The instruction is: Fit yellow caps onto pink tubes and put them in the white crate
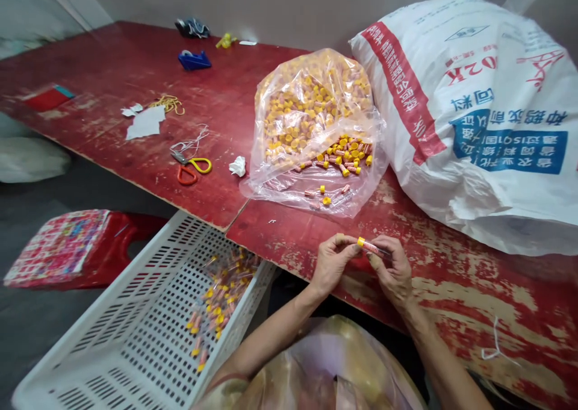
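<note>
Between my two hands, over the near edge of the red table (280, 235), is a small tube with a yellow cap (368, 245). My left hand (333, 259) pinches it at the yellow cap end. The fingers of my right hand (394, 268) are closed on its other, clear end. Beyond my hands lies an open clear plastic bag (289, 190) full of similar yellow-capped pieces (350, 154), some spilling toward its mouth. Below the table edge on the left, a white perforated basket (149, 277) holds many yellow-capped tubes (221, 301).
A big white woven sack (456, 109) fills the right side of the table. Scissors (192, 168), white paper (147, 123), a crumpled tissue (237, 166) and a blue tape dispenser (194, 59) lie to the left. A red stool (112, 247) stands beyond the basket.
</note>
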Tool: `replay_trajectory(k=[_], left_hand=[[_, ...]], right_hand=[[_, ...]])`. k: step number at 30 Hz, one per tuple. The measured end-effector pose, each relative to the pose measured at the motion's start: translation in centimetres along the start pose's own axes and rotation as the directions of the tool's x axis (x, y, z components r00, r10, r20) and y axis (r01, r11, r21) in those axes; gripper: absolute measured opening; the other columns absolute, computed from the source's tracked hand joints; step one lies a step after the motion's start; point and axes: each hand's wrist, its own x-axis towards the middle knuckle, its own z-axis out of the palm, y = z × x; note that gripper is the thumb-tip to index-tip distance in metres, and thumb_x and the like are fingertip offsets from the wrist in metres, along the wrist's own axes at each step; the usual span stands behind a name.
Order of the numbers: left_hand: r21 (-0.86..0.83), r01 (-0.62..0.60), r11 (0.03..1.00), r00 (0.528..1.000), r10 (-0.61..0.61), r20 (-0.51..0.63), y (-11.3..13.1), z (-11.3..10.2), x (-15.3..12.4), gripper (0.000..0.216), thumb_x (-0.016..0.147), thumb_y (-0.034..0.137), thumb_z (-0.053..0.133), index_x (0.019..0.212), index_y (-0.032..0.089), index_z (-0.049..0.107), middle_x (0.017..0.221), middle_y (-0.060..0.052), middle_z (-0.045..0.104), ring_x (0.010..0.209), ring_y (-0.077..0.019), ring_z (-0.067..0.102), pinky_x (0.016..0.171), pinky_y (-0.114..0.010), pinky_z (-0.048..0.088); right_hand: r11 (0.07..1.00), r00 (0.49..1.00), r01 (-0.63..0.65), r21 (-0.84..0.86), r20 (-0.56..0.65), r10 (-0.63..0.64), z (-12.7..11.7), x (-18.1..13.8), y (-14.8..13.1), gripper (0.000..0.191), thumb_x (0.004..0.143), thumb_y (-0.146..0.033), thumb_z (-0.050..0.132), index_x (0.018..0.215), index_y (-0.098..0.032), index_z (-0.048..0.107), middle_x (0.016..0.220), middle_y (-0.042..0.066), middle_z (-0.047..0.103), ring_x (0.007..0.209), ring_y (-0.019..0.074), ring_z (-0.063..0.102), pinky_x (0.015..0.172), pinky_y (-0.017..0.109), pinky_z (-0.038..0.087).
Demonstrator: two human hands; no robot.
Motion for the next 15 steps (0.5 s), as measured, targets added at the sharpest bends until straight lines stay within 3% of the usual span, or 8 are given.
replay_trajectory(k=[5, 10, 13, 15], left_hand=[[0.06, -0.065, 0.996, 0.993, 0.071, -0.099, -0.7, 0.5, -1.2, 0.02, 0.067, 0.031, 0.077, 0.075, 0.015, 0.067, 0.078, -0.002, 0.068, 0.075, -0.0126, 0.062, 0.074, -0.025, 0.05], [0.166, -0.094, 0.982, 0.991, 0.109, -0.083, -1.0, -0.1, -1.4, 0.018, 0.07, 0.032, 0.074, 0.072, 0.016, 0.068, 0.078, -0.004, 0.067, 0.076, -0.0145, 0.062, 0.076, -0.027, 0.048], [0.212, -0.085, 0.974, 0.995, 0.096, -0.04, 0.0, -1.3, -1.3, 0.017, 0.07, 0.031, 0.074, 0.072, 0.015, 0.066, 0.079, -0.004, 0.067, 0.076, -0.0144, 0.062, 0.076, -0.026, 0.048], [0.248, -0.112, 0.962, 0.988, 0.134, -0.074, 1.5, -3.3, -1.5, 0.016, 0.069, 0.029, 0.073, 0.073, 0.016, 0.064, 0.08, -0.003, 0.067, 0.075, -0.014, 0.062, 0.075, -0.026, 0.048]], right_hand=[[0.99, 0.992, 0.123, -0.068, 0.03, -0.121, 0.6, -0.2, -0.7, 0.022, 0.089, -0.018, 0.053, 0.111, -0.022, 0.05, 0.105, 0.008, 0.053, 0.099, 0.0189, 0.054, 0.079, 0.034, 0.049], [0.992, 0.995, 0.088, -0.093, -0.029, -0.091, 2.1, -1.2, -0.7, 0.022, 0.09, -0.02, 0.051, 0.111, -0.022, 0.047, 0.104, 0.009, 0.051, 0.094, 0.0188, 0.055, 0.074, 0.034, 0.05], [0.986, 0.988, 0.145, -0.078, 0.065, -0.14, 2.5, -0.9, -0.8, 0.023, 0.09, -0.022, 0.049, 0.113, -0.022, 0.048, 0.106, 0.009, 0.052, 0.097, 0.02, 0.055, 0.078, 0.036, 0.051], [0.975, 0.979, 0.189, -0.12, 0.098, -0.178, 1.3, -0.2, -0.8, 0.023, 0.089, -0.028, 0.048, 0.111, -0.022, 0.053, 0.107, 0.01, 0.054, 0.102, 0.0235, 0.054, 0.084, 0.042, 0.049]])
